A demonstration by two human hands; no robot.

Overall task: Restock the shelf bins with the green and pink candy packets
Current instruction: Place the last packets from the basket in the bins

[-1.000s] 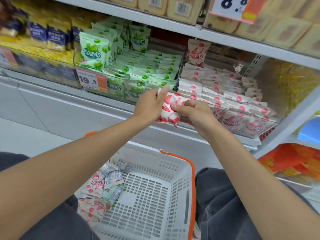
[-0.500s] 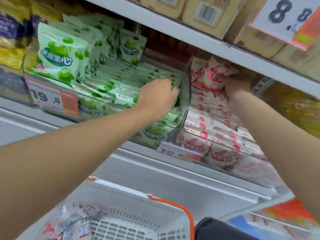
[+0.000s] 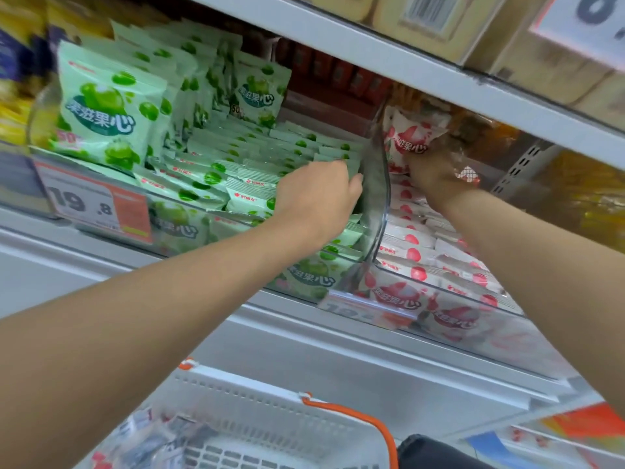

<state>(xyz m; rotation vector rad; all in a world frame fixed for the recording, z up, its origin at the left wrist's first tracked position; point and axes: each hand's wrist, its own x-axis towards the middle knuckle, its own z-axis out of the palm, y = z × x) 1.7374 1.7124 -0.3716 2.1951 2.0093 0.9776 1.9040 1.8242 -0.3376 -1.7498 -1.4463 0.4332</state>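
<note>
Two clear shelf bins stand side by side. The left bin (image 3: 203, 211) is full of green candy packets (image 3: 101, 106), some upright at the front and back, several lying flat. The right bin (image 3: 473, 299) holds pink candy packets (image 3: 412, 238) lying flat. My left hand (image 3: 318, 194) rests with curled fingers on the flat green packets beside the clear divider (image 3: 378, 184). My right hand (image 3: 436, 170) reaches deep into the pink bin and grips an upright pink packet (image 3: 411, 137) at the back, under the upper shelf.
A white plastic basket (image 3: 270, 401) with an orange handle (image 3: 358, 418) sits below, with several small packets (image 3: 145, 441) in its left corner. The upper shelf edge (image 3: 439, 76) hangs low over the bins. A price tag (image 3: 94, 204) reading 19.8 fronts the green bin.
Both hands left the front of the pink bin. My right hand carried the pink packet to the back of that bin. My left hand moved onto the green packets, and the view tilted up.
</note>
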